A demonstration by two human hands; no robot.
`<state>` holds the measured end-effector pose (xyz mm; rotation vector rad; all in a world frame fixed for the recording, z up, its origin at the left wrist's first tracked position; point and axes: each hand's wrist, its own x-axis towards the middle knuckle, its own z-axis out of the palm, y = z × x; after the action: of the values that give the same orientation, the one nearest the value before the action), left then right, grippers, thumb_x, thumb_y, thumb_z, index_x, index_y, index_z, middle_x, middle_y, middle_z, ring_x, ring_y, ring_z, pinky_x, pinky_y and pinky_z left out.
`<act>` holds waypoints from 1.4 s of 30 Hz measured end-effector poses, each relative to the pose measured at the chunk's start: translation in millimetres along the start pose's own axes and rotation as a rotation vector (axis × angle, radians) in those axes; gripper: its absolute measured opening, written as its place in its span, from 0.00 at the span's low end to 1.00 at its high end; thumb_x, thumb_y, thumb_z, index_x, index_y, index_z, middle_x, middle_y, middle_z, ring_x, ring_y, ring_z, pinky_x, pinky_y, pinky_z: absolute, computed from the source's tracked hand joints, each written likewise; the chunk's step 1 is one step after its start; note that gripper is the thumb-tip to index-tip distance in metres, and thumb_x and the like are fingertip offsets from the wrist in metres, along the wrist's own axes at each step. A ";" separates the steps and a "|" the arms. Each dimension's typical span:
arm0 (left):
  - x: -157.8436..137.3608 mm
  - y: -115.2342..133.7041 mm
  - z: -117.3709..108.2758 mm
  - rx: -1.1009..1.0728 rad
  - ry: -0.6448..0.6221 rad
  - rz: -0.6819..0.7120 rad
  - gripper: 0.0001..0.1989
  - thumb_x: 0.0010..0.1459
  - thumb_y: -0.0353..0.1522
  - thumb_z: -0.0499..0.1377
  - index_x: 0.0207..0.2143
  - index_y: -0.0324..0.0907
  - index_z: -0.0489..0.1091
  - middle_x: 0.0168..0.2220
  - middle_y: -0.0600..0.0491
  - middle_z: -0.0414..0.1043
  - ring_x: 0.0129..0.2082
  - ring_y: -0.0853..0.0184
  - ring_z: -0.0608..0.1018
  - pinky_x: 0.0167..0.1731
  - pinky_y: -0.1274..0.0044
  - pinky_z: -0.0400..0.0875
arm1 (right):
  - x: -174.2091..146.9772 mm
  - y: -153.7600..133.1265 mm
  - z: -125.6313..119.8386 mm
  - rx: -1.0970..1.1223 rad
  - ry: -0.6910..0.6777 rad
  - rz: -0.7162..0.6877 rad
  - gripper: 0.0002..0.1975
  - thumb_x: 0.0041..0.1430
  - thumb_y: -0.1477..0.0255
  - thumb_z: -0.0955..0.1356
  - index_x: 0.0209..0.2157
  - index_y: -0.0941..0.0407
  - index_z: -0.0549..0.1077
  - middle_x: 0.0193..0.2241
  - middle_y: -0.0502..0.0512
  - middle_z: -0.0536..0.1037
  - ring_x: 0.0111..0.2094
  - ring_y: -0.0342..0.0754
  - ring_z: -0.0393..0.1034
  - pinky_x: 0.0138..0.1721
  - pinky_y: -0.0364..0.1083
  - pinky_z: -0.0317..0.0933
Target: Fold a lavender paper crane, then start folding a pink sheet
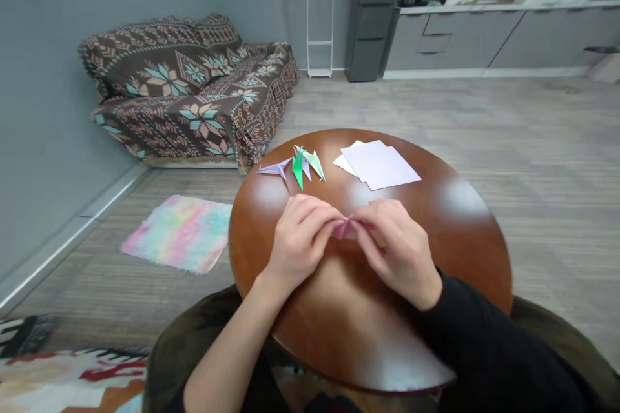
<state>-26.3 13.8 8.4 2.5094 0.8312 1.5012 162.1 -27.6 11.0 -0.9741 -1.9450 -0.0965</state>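
Between my two hands, over the middle of the table, is a small piece of folded pink paper (343, 230). My left hand (305, 229) pinches its left side between thumb and fingers. From the other side my right hand (394, 242) grips it the same way, with the fingertips of both hands nearly meeting at its top. Much of the paper is hidden behind my fingers. Just beyond my left hand lie several folded paper cranes, among them a purple one (276, 170), a bright green one (298, 169) and a pale green one (314, 164).
A stack of pale purple paper sheets (380, 164) rests at the back of the round brown table (465, 258), with a cream sheet (343, 164) poking out. A covered sofa (194, 90) and a pastel rug (179, 232) are at left. Kitchen cabinets (465, 42) line the back.
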 end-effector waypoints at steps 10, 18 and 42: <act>0.4 2.8 1.3 0.242 -0.030 0.088 0.05 0.67 0.26 0.59 0.39 0.43 0.73 0.35 0.52 0.80 0.41 0.63 0.77 0.48 0.67 0.66 | -2.2 3.0 2.5 -0.056 -0.013 0.002 0.08 0.67 0.82 0.66 0.40 0.53 0.69 0.32 0.54 0.79 0.34 0.49 0.71 0.42 0.51 0.63; 2.0 5.3 1.6 0.236 -0.004 0.082 0.06 0.67 0.26 0.58 0.38 0.44 0.73 0.34 0.53 0.80 0.40 0.62 0.77 0.51 0.66 0.66 | -0.8 1.6 2.8 -0.074 0.011 -0.021 0.09 0.68 0.82 0.66 0.42 0.53 0.67 0.33 0.54 0.78 0.35 0.50 0.71 0.47 0.53 0.65; -0.9 6.7 0.8 0.211 -0.050 0.083 0.05 0.64 0.26 0.59 0.39 0.45 0.71 0.36 0.52 0.80 0.43 0.61 0.77 0.57 0.61 0.62 | 1.4 -2.1 1.1 -0.167 -0.046 -0.049 0.10 0.66 0.83 0.64 0.40 0.52 0.65 0.33 0.52 0.80 0.34 0.48 0.74 0.57 0.57 0.61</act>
<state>-23.3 7.8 9.7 2.7514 0.9339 1.4367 159.6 -27.7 12.2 -1.0448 -2.0280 -0.2704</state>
